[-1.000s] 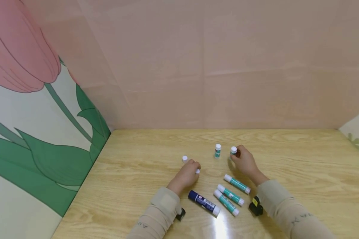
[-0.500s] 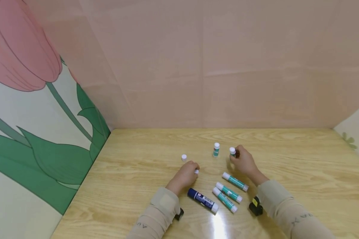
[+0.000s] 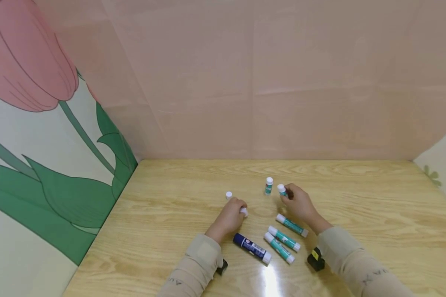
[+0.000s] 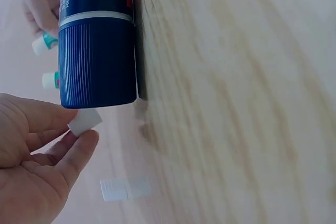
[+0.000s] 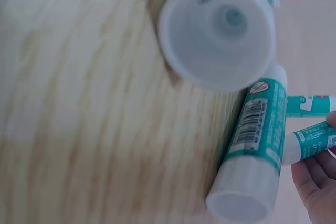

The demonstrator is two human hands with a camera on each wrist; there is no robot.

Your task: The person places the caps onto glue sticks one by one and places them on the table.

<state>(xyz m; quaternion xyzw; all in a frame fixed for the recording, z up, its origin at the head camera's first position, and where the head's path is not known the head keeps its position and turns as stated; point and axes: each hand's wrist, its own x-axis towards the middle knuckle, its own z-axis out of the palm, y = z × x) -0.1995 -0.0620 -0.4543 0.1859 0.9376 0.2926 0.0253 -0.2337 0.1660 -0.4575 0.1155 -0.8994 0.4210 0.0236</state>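
Observation:
My left hand (image 3: 230, 218) pinches a small white cap (image 4: 85, 122) between thumb and fingers, tilted just over the table. A second white cap (image 3: 228, 195) stands on the table beyond that hand. My right hand (image 3: 300, 203) pinches a green-and-white glue stick (image 3: 282, 190) that leans to the left; in the right wrist view its label (image 5: 315, 140) faces the camera and the fingers cover part of it. Left of it another glue stick (image 3: 269, 186) stands upright, untouched. Between my forearms lies a large dark blue glue stick (image 3: 252, 248).
Three green glue sticks lie on the table: one (image 3: 292, 225) near my right wrist, one (image 3: 284, 238) in the middle, one (image 3: 279, 248) nearest the blue stick. Black wrist devices sit under both cuffs, the right one (image 3: 316, 260) with a yellow mark. A pink backdrop (image 3: 252, 82) rises behind the table.
My right hand has shifted a little to the left with its glue stick, which has gone from upright to tilted. My left hand stays in place, its white cap now more tilted.

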